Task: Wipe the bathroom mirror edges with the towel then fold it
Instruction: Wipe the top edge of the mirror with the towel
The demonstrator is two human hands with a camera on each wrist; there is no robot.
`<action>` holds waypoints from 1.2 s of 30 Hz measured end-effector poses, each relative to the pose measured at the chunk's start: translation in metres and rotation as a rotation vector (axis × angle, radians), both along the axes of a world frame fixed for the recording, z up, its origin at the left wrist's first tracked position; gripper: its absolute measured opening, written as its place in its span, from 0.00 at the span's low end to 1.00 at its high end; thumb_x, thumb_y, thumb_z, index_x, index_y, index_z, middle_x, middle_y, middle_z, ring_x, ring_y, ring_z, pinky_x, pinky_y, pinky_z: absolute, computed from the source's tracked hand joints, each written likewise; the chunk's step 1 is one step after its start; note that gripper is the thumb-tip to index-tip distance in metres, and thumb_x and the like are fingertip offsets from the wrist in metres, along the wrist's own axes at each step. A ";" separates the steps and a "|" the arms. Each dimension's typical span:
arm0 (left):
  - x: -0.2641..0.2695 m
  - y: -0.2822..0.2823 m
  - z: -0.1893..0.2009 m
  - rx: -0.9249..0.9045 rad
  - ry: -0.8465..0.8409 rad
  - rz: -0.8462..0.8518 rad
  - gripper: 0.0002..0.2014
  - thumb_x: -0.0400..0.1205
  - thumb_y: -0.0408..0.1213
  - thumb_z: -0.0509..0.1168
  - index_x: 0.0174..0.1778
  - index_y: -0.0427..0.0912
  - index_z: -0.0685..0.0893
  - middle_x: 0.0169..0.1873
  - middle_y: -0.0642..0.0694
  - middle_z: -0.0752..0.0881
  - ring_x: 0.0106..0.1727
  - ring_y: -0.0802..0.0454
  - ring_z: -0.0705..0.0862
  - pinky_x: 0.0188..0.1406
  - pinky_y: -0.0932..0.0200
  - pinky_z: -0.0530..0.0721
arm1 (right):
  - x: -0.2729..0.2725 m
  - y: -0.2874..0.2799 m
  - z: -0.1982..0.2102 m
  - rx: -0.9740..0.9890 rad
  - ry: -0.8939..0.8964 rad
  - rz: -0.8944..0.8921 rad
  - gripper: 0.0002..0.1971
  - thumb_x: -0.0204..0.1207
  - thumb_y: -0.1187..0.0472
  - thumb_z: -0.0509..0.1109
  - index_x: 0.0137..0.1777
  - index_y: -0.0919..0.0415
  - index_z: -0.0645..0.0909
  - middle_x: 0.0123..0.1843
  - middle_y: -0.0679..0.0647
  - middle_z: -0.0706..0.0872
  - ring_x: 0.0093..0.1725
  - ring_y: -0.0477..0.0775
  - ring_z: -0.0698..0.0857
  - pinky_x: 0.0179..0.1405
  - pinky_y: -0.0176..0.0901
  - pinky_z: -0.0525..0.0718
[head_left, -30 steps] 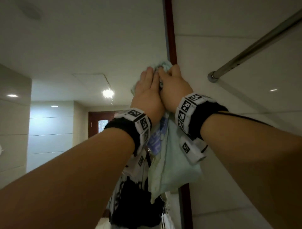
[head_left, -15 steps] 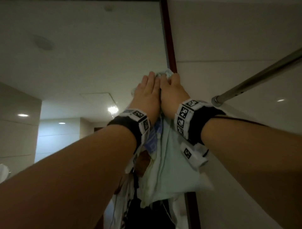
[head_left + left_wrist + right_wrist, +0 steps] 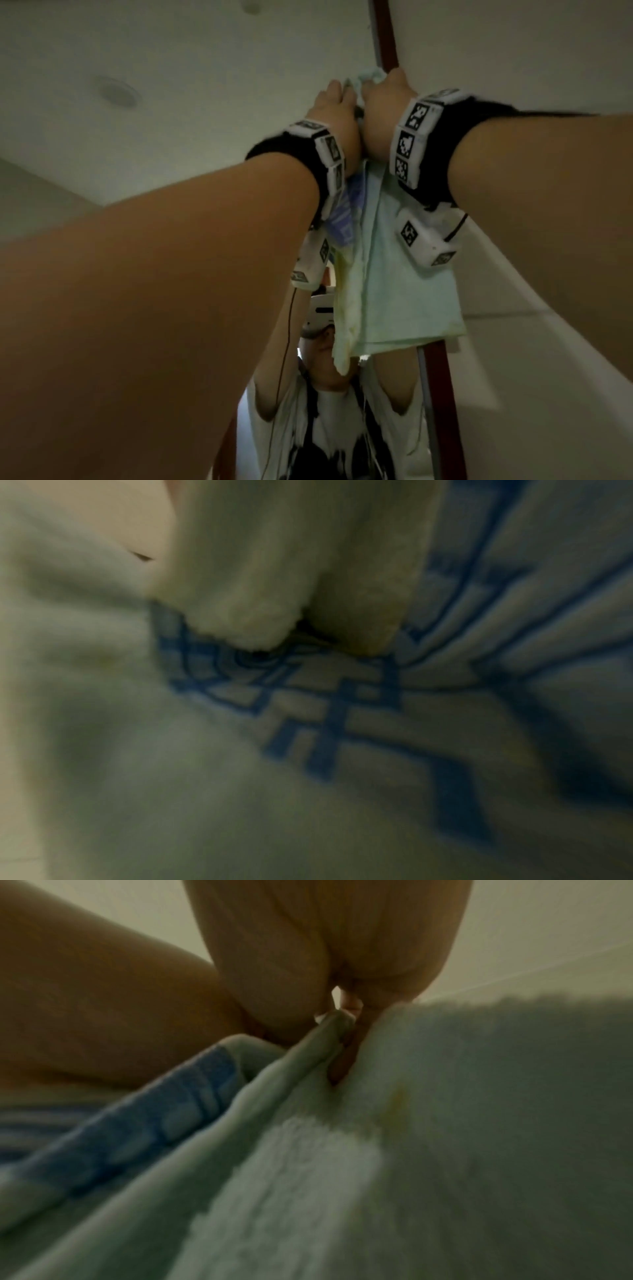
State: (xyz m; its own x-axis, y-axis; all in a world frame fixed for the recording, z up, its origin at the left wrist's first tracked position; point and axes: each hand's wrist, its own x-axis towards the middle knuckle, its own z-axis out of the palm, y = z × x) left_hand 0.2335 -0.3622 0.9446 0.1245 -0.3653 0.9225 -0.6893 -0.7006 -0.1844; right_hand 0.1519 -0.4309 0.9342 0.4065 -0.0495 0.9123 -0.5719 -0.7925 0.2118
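A pale green towel [image 3: 404,291] with a blue pattern hangs from both hands, high against the dark red mirror frame [image 3: 385,41]. My left hand [image 3: 334,113] and right hand [image 3: 385,99] sit side by side, pressing the bunched top of the towel onto the frame. In the right wrist view, curled fingers [image 3: 342,1058] pinch a fold of the towel [image 3: 445,1123]. In the left wrist view the towel [image 3: 308,750] fills the picture, its creases converging into the hand; the fingers are hidden.
The mirror glass [image 3: 205,85] lies left of the frame and reflects the ceiling and, lower down, the person [image 3: 325,428] with raised arms. A pale tiled wall [image 3: 548,51] lies right of the frame. Both forearms fill the foreground.
Both hands have slid the towel upward along the red frame, and the view has tilted up. The metal rail at the right has left the picture.
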 end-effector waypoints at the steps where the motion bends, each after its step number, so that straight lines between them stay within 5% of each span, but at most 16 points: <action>1: -0.002 -0.001 -0.006 0.001 0.009 -0.008 0.45 0.83 0.43 0.68 0.90 0.42 0.48 0.88 0.37 0.49 0.88 0.38 0.55 0.85 0.48 0.58 | 0.001 0.003 -0.001 -0.013 0.013 -0.092 0.27 0.87 0.55 0.59 0.84 0.63 0.62 0.84 0.67 0.61 0.82 0.67 0.66 0.65 0.47 0.74; 3: -0.004 -0.003 -0.020 0.000 0.025 -0.022 0.45 0.84 0.44 0.67 0.90 0.41 0.45 0.89 0.37 0.46 0.89 0.38 0.51 0.87 0.48 0.54 | 0.009 -0.001 -0.007 0.002 -0.048 -0.085 0.27 0.90 0.57 0.54 0.85 0.65 0.56 0.86 0.66 0.58 0.84 0.64 0.62 0.80 0.53 0.63; 6: -0.007 -0.004 -0.047 -0.022 0.057 -0.050 0.45 0.85 0.43 0.66 0.90 0.40 0.44 0.89 0.38 0.43 0.90 0.39 0.47 0.88 0.48 0.50 | 0.010 -0.009 -0.024 0.110 -0.077 0.052 0.26 0.90 0.58 0.49 0.86 0.64 0.54 0.86 0.65 0.58 0.84 0.65 0.62 0.82 0.53 0.60; 11: -0.010 0.000 -0.114 -0.015 0.053 -0.101 0.42 0.86 0.43 0.63 0.90 0.39 0.45 0.89 0.35 0.45 0.89 0.38 0.47 0.87 0.48 0.47 | 0.008 -0.011 -0.086 0.235 -0.075 0.297 0.29 0.88 0.62 0.53 0.87 0.61 0.52 0.84 0.64 0.56 0.76 0.69 0.73 0.75 0.58 0.74; 17: -0.011 -0.003 -0.202 -0.048 0.058 -0.151 0.42 0.86 0.43 0.64 0.90 0.39 0.45 0.89 0.38 0.44 0.90 0.40 0.46 0.87 0.50 0.44 | -0.001 -0.007 -0.178 0.266 -0.082 0.407 0.28 0.89 0.58 0.51 0.88 0.59 0.50 0.83 0.64 0.57 0.72 0.69 0.77 0.71 0.55 0.75; 22: -0.009 -0.001 -0.265 -0.084 0.024 -0.235 0.38 0.87 0.42 0.62 0.90 0.38 0.51 0.89 0.36 0.49 0.90 0.39 0.48 0.87 0.49 0.42 | -0.002 -0.008 -0.240 0.261 -0.090 0.428 0.30 0.89 0.56 0.52 0.88 0.58 0.50 0.80 0.64 0.60 0.68 0.66 0.77 0.67 0.54 0.79; 27: -0.011 0.001 -0.327 -0.030 0.067 -0.219 0.38 0.88 0.43 0.60 0.90 0.38 0.47 0.89 0.37 0.46 0.90 0.41 0.45 0.88 0.49 0.39 | -0.003 -0.006 -0.304 0.293 -0.110 0.472 0.29 0.89 0.55 0.54 0.88 0.56 0.51 0.78 0.61 0.65 0.66 0.62 0.78 0.64 0.50 0.79; 32: -0.012 0.009 -0.417 -0.023 0.116 -0.272 0.38 0.87 0.41 0.61 0.90 0.41 0.50 0.90 0.40 0.48 0.90 0.44 0.46 0.89 0.44 0.48 | -0.005 0.001 -0.394 0.301 -0.092 0.446 0.31 0.84 0.61 0.61 0.86 0.64 0.58 0.74 0.64 0.72 0.60 0.61 0.82 0.60 0.49 0.84; 36: -0.016 0.013 -0.476 0.016 0.199 -0.256 0.39 0.88 0.42 0.62 0.90 0.43 0.47 0.90 0.42 0.47 0.90 0.46 0.46 0.88 0.44 0.51 | -0.013 0.004 -0.451 0.531 -0.080 0.610 0.26 0.85 0.62 0.56 0.83 0.62 0.64 0.78 0.63 0.71 0.73 0.65 0.76 0.71 0.59 0.79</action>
